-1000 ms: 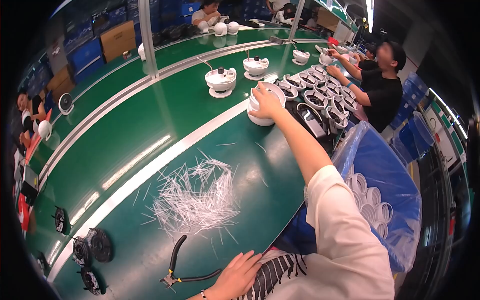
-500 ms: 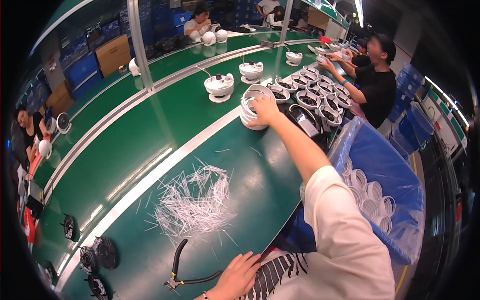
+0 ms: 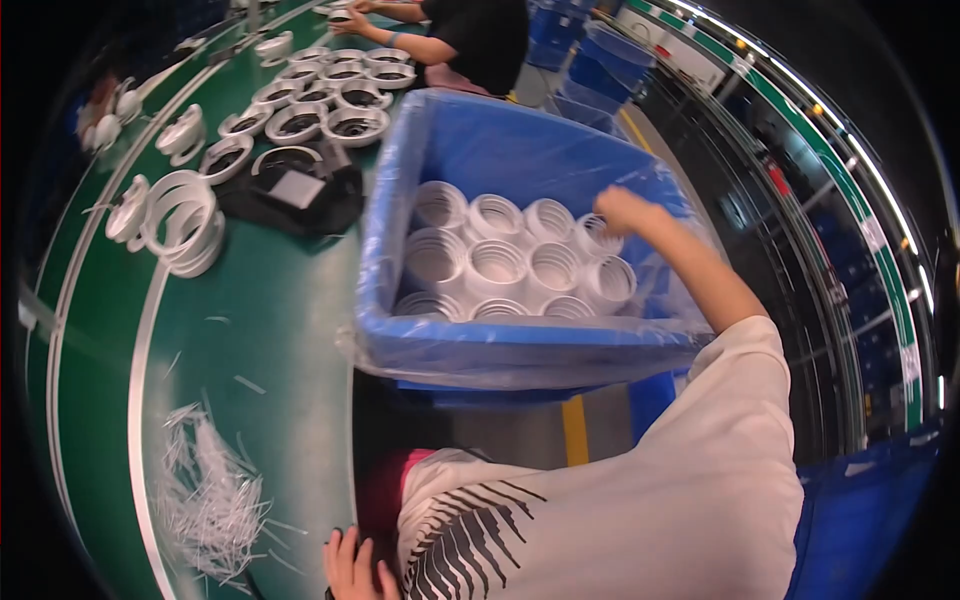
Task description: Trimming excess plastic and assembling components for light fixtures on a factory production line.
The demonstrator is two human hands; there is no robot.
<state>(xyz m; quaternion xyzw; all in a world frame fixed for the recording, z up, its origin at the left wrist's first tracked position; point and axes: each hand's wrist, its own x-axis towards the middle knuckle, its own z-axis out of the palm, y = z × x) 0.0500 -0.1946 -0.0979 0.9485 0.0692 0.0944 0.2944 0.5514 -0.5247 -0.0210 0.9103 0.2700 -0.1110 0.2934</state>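
Note:
My right hand [image 3: 625,211] reaches into a plastic-lined blue bin [image 3: 540,368]. Its curled fingers are at the rim of a white plastic ring [image 3: 590,236] at the right side of the back row; the fingertips are partly hidden. Several similar stacks of white rings [image 3: 497,265] stand upright in rows beside it. My left hand [image 3: 358,570] lies at the edge of the green table [image 3: 300,400], its fingers apart and holding nothing. Close to it is a pile of thin clear plastic strips [image 3: 210,495]. Another stack of white rings [image 3: 183,222] stands on the table farther up.
Beyond the ring stack are a black item with a white label [image 3: 298,188] and several white round housings [image 3: 295,124]. A co-worker in a black top [image 3: 480,40] works at the far end. Blue bins [image 3: 605,65] stand behind them, and a yellow floor line [image 3: 575,430] shows beneath the lined bin.
My view has swung right toward the bin. My right hand has left the ring stack on the table and is now inside the bin. My left hand stays near the table edge.

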